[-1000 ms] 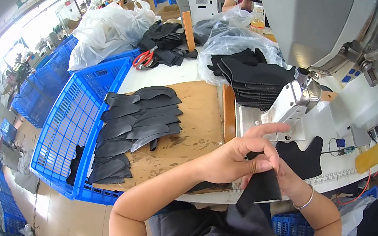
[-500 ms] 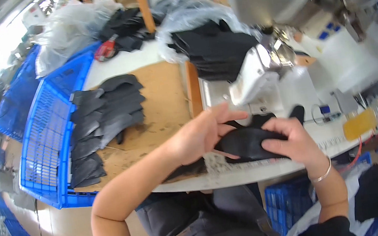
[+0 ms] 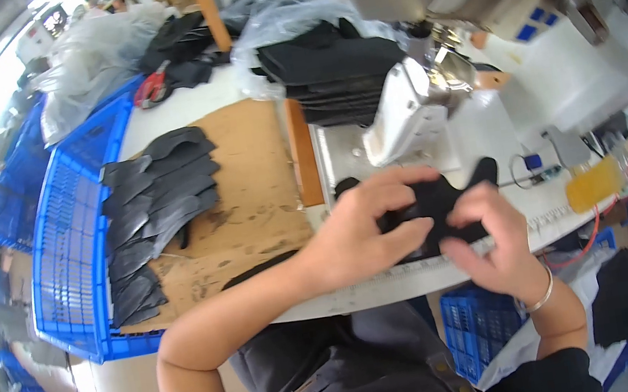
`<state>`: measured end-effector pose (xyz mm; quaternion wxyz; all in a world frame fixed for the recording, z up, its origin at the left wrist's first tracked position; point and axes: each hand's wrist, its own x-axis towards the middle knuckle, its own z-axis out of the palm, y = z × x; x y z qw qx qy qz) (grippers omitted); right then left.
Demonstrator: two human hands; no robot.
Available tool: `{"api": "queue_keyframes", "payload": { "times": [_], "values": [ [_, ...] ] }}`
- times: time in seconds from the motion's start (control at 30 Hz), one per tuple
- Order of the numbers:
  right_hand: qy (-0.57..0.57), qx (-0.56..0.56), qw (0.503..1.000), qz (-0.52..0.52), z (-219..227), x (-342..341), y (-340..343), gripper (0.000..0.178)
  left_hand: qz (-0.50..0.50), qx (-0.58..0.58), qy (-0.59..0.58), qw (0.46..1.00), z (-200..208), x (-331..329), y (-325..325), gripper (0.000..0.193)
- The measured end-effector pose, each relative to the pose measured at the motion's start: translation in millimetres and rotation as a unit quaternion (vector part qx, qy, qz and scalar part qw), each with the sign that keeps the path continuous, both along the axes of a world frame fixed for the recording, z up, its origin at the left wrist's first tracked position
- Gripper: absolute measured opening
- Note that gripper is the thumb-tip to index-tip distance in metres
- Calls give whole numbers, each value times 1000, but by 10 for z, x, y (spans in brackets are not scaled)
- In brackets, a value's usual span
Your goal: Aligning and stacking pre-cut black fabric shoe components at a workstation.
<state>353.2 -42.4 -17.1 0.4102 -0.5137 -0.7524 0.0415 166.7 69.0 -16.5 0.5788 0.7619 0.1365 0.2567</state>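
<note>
A black piece of flexible material (image 3: 433, 197) with a rounded tab at its right lies on the white table by the front edge, before the sewing machine (image 3: 403, 112). My left hand (image 3: 380, 222) grips it from the left, with bent fingers over it and the thumb pressed on its near part. At its right side my right hand (image 3: 494, 241) holds it between curled fingers and thumb. Both hands hide much of its outline. Another black piece (image 3: 259, 266) lies partly under my left forearm.
Overlapping dark pieces (image 3: 157, 192) lie on a brown board (image 3: 252, 165), beside a blue crate (image 3: 68, 251). Black pieces (image 3: 335, 69) are stacked behind the machine near clear plastic. Red-handled scissors (image 3: 152, 89) rest at the back left; a yellow-filled bottle (image 3: 596, 184) stands at right.
My left hand has moved right and closed onto the black piece, whose smooth, shiny face no longer shows. My right fingers have shifted along its edge. The whole view has shifted slightly.
</note>
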Motion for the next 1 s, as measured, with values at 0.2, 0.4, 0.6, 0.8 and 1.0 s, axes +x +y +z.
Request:
{"api": "queue_keyframes", "payload": {
  "times": [0.2,0.4,0.6,0.8,1.0],
  "values": [
    [132,-100,986,-1,-40,-273,-17,53,35,-43,79,995,20,-6,-32,30],
    [254,-180,950,-10,-83,-161,93,38,16,47,48,998,3,4,-43,43],
    [324,-220,920,3,-112,46,50,33,32,35,53,997,-133,-24,-44,34],
    [363,-340,868,5,-74,352,17,38,-25,74,192,978,-116,72,156,39],
    [315,-452,834,35,-274,609,-22,35,-65,120,170,976,-298,248,143,49]
  ]
}}
